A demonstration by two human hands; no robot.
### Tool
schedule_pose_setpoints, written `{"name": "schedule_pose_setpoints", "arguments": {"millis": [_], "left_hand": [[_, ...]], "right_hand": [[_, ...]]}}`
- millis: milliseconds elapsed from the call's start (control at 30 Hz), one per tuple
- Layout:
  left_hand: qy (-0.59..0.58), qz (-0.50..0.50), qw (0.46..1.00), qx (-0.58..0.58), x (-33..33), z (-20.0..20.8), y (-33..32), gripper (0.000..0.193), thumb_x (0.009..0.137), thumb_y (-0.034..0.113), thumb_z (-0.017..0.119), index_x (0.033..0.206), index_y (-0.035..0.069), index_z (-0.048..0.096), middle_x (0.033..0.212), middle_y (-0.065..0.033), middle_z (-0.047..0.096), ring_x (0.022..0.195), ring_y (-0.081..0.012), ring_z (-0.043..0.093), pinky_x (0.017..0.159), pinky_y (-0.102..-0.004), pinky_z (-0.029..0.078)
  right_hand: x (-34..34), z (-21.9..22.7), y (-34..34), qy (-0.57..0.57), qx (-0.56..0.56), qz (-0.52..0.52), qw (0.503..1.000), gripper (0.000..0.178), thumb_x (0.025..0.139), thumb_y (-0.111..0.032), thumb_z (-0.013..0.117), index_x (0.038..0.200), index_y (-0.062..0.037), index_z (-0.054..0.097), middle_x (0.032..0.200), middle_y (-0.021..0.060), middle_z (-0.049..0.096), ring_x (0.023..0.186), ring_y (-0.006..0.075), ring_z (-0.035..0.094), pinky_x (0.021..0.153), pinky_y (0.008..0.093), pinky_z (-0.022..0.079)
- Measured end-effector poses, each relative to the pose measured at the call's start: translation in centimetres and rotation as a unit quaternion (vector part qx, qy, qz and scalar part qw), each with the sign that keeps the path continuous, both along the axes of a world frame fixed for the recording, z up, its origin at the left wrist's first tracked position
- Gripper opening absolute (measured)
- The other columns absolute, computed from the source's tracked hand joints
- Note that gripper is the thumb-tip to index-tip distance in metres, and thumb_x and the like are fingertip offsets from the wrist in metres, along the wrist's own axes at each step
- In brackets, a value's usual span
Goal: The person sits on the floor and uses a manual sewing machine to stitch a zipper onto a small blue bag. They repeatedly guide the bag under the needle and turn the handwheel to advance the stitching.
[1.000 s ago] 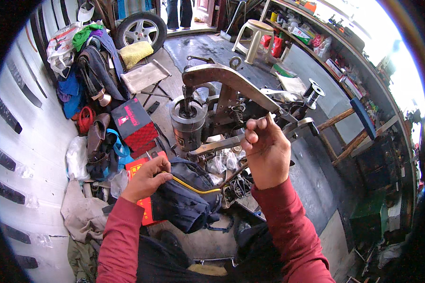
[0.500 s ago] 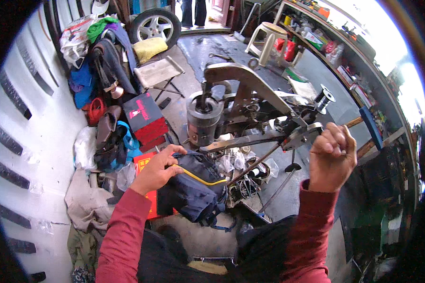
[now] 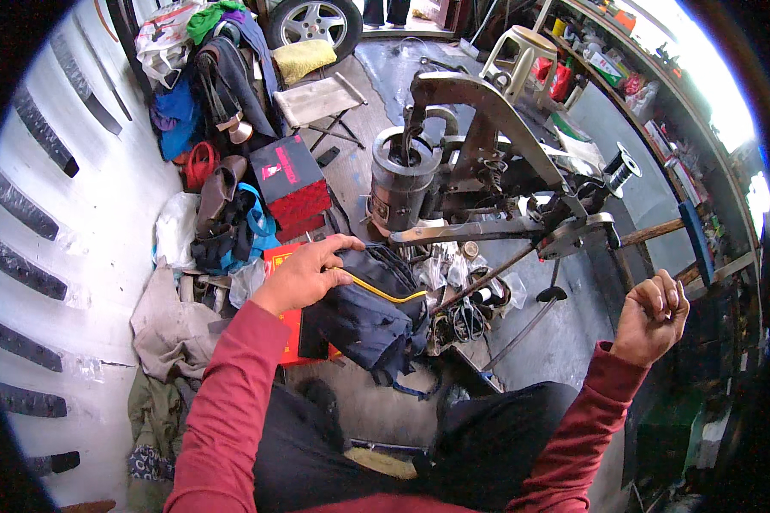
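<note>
Well apart, left hand at navy bag, right hand curled

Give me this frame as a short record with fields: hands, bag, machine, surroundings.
Left hand: touching the dark blue bag near its yellow trim; grip partly hidden
Right hand: raised, fingers curled; anything thin in it too small to tell
Bag: below the metal machine's long lower arm
Machine: upright, dark spool at its right
Behind: folding stool, wheel
Left side: black-and-red box
</note>
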State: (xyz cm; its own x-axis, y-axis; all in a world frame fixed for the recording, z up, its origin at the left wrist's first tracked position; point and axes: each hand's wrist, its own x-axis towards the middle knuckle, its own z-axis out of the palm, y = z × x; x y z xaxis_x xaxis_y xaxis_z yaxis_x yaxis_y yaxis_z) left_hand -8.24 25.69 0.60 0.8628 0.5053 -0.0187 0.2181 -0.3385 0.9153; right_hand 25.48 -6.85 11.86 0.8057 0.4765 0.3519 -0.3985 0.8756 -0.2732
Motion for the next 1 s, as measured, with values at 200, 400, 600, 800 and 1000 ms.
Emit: {"name": "schedule_pose_setpoints", "arguments": {"millis": [200,400,600,800,1000], "left_hand": [[0.137,-0.010,0.986,0.099,0.0,0.0,0.3,0.027,0.085,0.006,0.071,0.112,0.003,0.070,0.086,-0.0180,0.070,0.086,-0.0313,0.069,0.079,-0.0384,0.052],[0.224,-0.020,0.948,0.225,-0.4,-1.0,-0.3,0.023,0.084,0.009,0.069,0.105,0.003,0.073,0.096,-0.0212,0.071,0.097,-0.0393,0.068,0.087,-0.0479,0.052],[0.295,-0.031,0.931,0.215,-0.3,-1.8,0.4,0.021,0.084,0.013,0.070,0.103,0.005,0.073,0.099,-0.0202,0.071,0.099,-0.0398,0.067,0.088,-0.0476,0.052],[0.212,-0.021,0.958,0.192,-0.4,-0.4,0.3,0.018,0.086,0.007,0.066,0.103,0.002,0.069,0.100,-0.0200,0.070,0.100,-0.0391,0.066,0.086,-0.0472,0.050],[0.160,-0.065,0.974,0.146,0.1,0.9,-1.0,0.017,0.088,0.005,0.064,0.104,0.000,0.065,0.095,-0.0210,0.068,0.096,-0.0394,0.066,0.081,-0.0454,0.050]], "right_hand": [[0.4,-2.4,-0.8,0.012,-0.079,-0.071,0.994,0.027,0.098,-0.008,0.054,0.073,-0.0088,0.044,0.072,0.0005,0.048,0.051,0.0069,0.035,0.053,0.0253,0.037],[-0.5,-3.6,-0.2,-0.007,-0.193,-0.146,0.970,0.028,0.100,-0.017,0.054,0.075,-0.0103,0.044,0.073,-0.0004,0.045,0.055,0.0091,0.034,0.058,0.0269,0.035],[-0.8,-4.7,0.7,0.041,-0.302,-0.220,0.927,0.019,0.099,-0.022,0.056,0.085,-0.0095,0.056,0.090,0.0065,0.060,0.073,0.0158,0.053,0.067,0.0297,0.044],[-3.1,-8.1,2.5,-0.016,-0.377,-0.028,0.925,0.027,0.099,-0.028,0.056,0.111,-0.0060,0.066,0.106,0.0104,0.070,0.090,0.0209,0.066,0.083,0.0328,0.053],[-10.0,-13.1,8.3,-0.497,-0.577,0.110,0.639,0.049,0.088,-0.016,0.072,0.133,-0.0016,0.057,0.126,0.0143,0.065,0.117,0.0262,0.062,0.102,0.0385,0.048]]}}
